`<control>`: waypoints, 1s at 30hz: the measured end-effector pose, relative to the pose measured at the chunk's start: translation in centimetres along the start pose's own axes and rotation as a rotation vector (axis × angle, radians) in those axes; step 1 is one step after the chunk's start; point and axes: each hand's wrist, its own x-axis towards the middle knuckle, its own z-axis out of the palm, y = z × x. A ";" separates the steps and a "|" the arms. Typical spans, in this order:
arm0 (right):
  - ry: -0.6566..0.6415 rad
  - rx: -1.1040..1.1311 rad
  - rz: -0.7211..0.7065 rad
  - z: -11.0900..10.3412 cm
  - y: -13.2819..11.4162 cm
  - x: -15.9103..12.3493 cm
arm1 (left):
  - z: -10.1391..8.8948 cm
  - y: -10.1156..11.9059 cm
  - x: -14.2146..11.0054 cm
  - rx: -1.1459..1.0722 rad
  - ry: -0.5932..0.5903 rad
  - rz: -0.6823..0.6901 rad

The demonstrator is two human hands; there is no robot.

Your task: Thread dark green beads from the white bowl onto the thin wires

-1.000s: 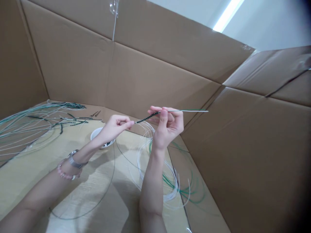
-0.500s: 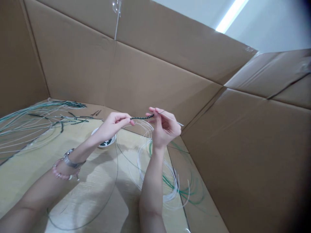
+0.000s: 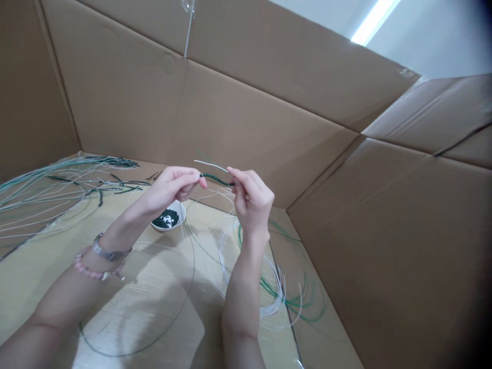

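Left hand (image 3: 175, 183): thumb and forefinger pinched on one end of a dark green beaded strand (image 3: 216, 178). Right hand (image 3: 251, 197): fingers closed on the strand's other end; a white cord end (image 3: 210, 164) juts leftward from its fingertips. Strand spans the gap between the hands, raised above the table (image 3: 142, 302), sagging toward the right. White bowl (image 3: 166, 227) of dark beads sits below the left hand. Far left, a spread of white and green cords (image 3: 46, 179) with dark beaded lengths. Right side: looped white cords (image 3: 274, 307), green ones among them. Cardboard walls (image 3: 246, 118) rise behind.
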 end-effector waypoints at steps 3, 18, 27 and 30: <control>-0.058 0.003 -0.002 0.0 -0.2 0.3 | -0.4 0.0 0.2 -0.104 -0.021 -0.055; -0.186 0.193 0.088 0.6 -0.4 0.2 | -1.1 0.0 0.5 -0.204 0.008 -0.073; -0.076 0.449 0.133 0.3 -0.4 -0.1 | -1.3 0.2 0.2 0.095 0.042 0.019; -0.090 0.518 0.118 0.0 -0.7 -0.3 | -1.3 0.3 0.2 0.101 0.036 -0.005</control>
